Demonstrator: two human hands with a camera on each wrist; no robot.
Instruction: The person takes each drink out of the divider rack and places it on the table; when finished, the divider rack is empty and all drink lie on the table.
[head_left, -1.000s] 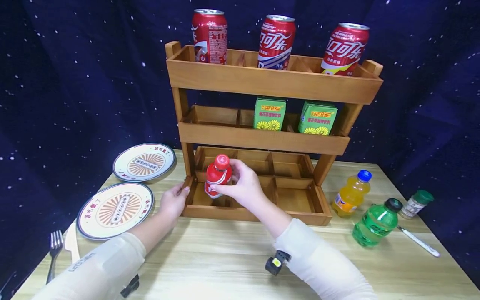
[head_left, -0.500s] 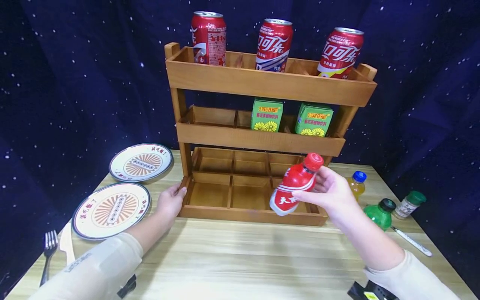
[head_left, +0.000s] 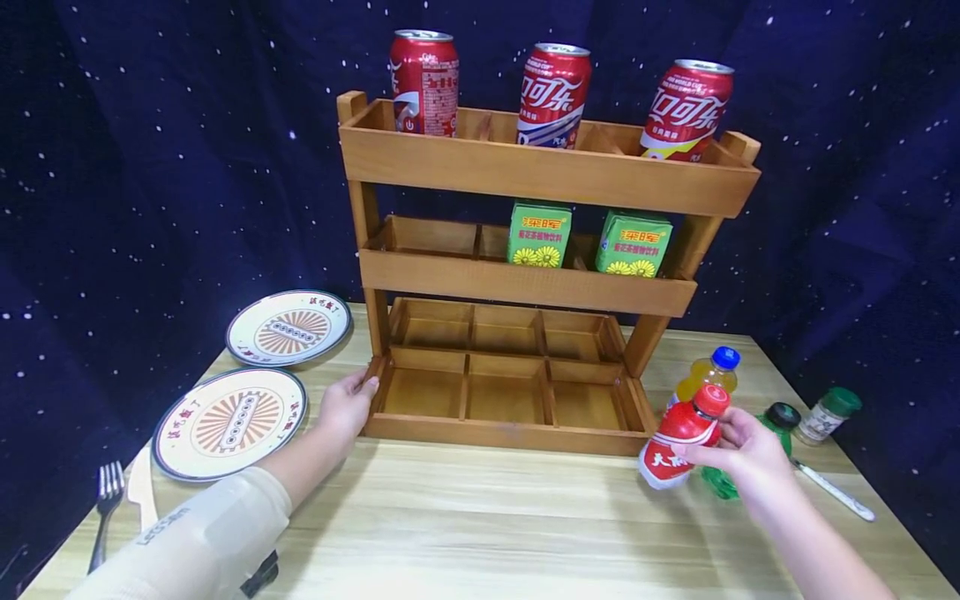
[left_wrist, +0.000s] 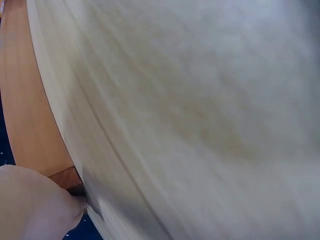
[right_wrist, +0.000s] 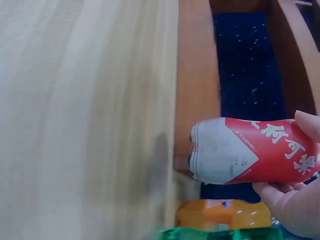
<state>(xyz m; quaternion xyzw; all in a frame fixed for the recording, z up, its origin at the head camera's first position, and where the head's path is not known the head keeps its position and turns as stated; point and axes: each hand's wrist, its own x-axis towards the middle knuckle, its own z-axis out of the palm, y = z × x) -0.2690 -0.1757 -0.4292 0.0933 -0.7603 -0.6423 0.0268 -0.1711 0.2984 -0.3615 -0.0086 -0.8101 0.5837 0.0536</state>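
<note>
My right hand (head_left: 750,454) grips a small red cola bottle (head_left: 678,442) with a red cap, tilted above the table just right of the rack. In the right wrist view the bottle (right_wrist: 250,152) shows a white lower label, thumb on one side and fingers on the other. A three-level wooden rack (head_left: 525,287) stands at the centre. My left hand (head_left: 348,408) holds the left side of its bottom tray, thumb over the edge. The left wrist view shows that hand (left_wrist: 37,205) at the rack's corner. The bottom compartments hold nothing.
Three red cans (head_left: 553,96) stand on the top shelf, two green drink boxes (head_left: 540,236) on the middle. An orange drink bottle (head_left: 703,375), a green bottle (head_left: 772,429), a green-capped shaker (head_left: 825,417) and a white-handled utensil (head_left: 836,492) lie right. Plates (head_left: 228,425) and a fork (head_left: 107,500) sit left.
My right hand has lifted the cola bottle out of the bottom left compartment and carried it right, past the rack's right end. The left hand stays on the rack's side.
</note>
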